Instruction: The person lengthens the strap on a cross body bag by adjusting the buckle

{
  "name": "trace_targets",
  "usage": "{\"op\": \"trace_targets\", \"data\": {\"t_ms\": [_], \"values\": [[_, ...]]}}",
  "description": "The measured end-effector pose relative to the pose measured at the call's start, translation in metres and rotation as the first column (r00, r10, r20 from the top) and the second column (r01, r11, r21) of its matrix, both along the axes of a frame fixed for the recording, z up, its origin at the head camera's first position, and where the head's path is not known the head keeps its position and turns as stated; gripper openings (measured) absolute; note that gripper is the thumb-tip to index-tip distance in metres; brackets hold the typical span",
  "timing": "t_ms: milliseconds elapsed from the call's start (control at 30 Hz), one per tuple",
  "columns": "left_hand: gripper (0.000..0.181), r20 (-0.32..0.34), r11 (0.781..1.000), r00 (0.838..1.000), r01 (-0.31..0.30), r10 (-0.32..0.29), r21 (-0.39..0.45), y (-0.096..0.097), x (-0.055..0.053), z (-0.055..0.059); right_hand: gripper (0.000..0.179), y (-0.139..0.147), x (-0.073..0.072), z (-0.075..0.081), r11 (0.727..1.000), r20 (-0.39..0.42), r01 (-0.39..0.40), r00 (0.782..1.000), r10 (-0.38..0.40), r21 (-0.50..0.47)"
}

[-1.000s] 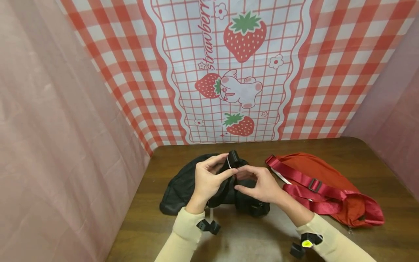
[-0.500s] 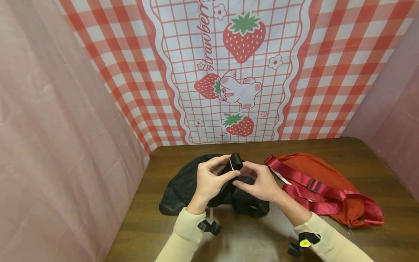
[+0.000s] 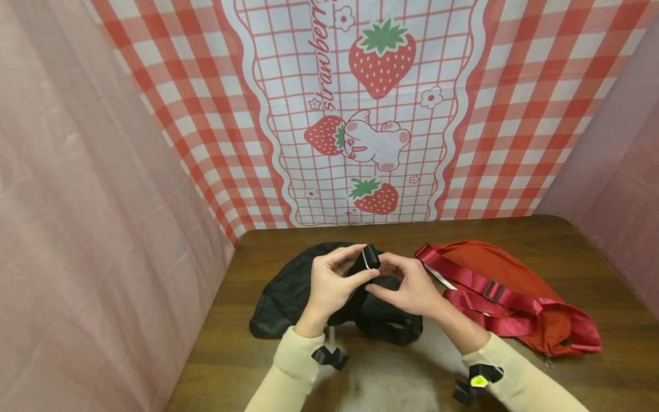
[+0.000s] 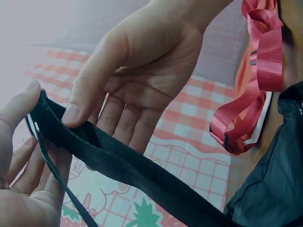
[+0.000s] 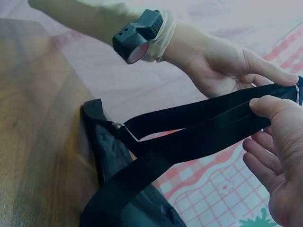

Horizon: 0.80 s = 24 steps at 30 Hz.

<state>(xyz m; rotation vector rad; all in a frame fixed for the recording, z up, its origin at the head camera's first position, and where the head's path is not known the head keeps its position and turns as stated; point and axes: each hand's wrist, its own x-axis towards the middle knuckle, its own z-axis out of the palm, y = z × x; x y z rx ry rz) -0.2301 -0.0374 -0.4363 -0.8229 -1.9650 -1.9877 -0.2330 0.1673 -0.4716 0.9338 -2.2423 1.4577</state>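
A black bag point(image 3: 283, 300) lies on the table, its black strap point(image 5: 199, 127) raised between both hands. My left hand point(image 3: 329, 283) pinches the strap at a slim metal-edged slider buckle point(image 4: 32, 125), thumb on one side and fingers on the other. Close by on the right, my right hand point(image 3: 412, 286) holds the same strap between thumb and fingers, a short way below the buckle. In the left wrist view the strap is doubled and runs down to the bag. A metal ring point(image 5: 130, 131) joins the strap near the bag in the right wrist view.
To the right lies a red bag point(image 3: 479, 257) with a crimson strap point(image 3: 465, 277) and a dark slider buckle point(image 3: 493, 290). Behind the wooden table point(image 3: 231, 372) hangs a checked strawberry cloth point(image 3: 381, 143). A pink curtain point(image 3: 103, 200) hangs at the left.
The buckle end of the strap has shifted slightly down and right, turning a little. The right hand has moved slightly left and up, and the lower strap loop sits differently.
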Motion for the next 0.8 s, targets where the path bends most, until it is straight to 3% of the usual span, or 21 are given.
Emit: {"op": "trace_targets", "data": {"t_ms": [400, 633, 800], "values": [[0.043, 0.002, 1.0, 1.0, -0.015, 0.015, -0.005, -0.003, 0.0, 0.002, 0.04, 0.006, 0.0, -0.002, 0.999, 0.04, -0.021, 0.999, 0.019, 0.049], [0.044, 0.014, 1.0, 1.0, 0.004, -0.005, 0.009, -0.003, 0.001, 0.002, 0.044, 0.011, -0.005, 0.013, 0.981, -0.013, -0.149, 0.989, 0.149, -0.126], [0.044, 0.004, 1.0, 1.0, 0.006, -0.006, 0.0, -0.003, 0.001, 0.001, 0.045, 0.015, -0.009, 0.026, 0.966, -0.065, -0.21, 0.977, 0.202, -0.153]]}}
